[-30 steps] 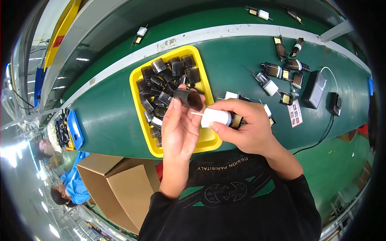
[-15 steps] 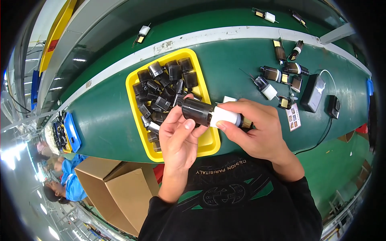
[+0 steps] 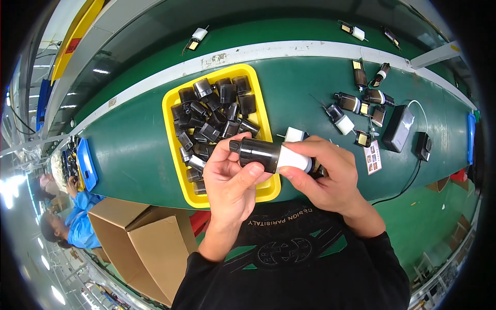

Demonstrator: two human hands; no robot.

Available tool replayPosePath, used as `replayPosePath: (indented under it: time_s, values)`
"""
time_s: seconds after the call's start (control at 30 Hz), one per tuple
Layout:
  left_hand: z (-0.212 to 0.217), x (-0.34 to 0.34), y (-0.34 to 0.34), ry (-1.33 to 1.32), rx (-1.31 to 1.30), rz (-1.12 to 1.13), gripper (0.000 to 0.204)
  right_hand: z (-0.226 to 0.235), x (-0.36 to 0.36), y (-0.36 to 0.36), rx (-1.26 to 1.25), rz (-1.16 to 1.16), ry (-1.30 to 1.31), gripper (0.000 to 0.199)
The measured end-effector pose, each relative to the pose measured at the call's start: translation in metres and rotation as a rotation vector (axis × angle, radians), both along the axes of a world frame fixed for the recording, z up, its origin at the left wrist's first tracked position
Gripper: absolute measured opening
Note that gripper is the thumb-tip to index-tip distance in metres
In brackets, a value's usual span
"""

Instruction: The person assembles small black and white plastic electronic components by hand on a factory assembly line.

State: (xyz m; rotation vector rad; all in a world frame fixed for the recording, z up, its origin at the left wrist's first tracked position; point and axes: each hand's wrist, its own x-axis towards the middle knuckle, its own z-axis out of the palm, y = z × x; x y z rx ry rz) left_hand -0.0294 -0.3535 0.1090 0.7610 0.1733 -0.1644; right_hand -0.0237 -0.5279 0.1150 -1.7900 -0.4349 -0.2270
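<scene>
Between my hands is a dark, glossy, see-through plastic shell (image 3: 257,154), lying sideways with its narrow nozzle end to the left. My left hand (image 3: 227,183) is closed round the shell, thumb in front and fingers behind. A white cylindrical part (image 3: 293,158) meets the shell's right end in line with it. My right hand (image 3: 335,178) pinches this white part between thumb and fingers; a dark piece beyond it is mostly hidden by the hand. Just behind my right fingers, another white part (image 3: 295,134) lies on the green table.
A yellow tray (image 3: 170,124) holds many dark shells (image 3: 212,126). To the right lie several assembled dark-and-white units (image 3: 343,124), a black power bank (image 3: 400,128) with a cable, and a small picture card (image 3: 372,157). An open cardboard box (image 3: 155,253) stands left; a co-worker in blue (image 3: 82,227) sits beyond.
The shell and the white part now sit closer end to end, with the shell's rim against the white. Both hands keep their grip. The whole view has shifted slightly.
</scene>
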Motion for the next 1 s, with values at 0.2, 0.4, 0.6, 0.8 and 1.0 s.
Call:
replayPosePath:
  time_s: [0.2,0.4,0.6,0.8,1.0]
  values:
    - [-0.002,-0.004,0.003,-0.216,0.253,-0.002,0.046,0.003,0.000,-0.003,-0.053,0.046,-0.010,0.042]
    - [0.023,-0.007,0.001,-0.447,0.545,-0.033,0.046,-0.013,0.007,-0.007,0.318,0.245,0.169,0.058]
    - [0.031,-0.011,-0.010,-0.727,0.959,0.036,0.044,-0.044,0.017,-0.012,0.408,0.292,0.048,0.041]
    - [0.037,-0.014,-0.011,-0.762,0.998,0.003,0.046,-0.046,0.019,-0.011,0.420,0.288,-0.064,0.039]
    - [0.041,-0.016,-0.010,-0.801,0.954,0.014,0.045,-0.038,0.021,-0.009,0.461,0.333,-0.164,0.024]
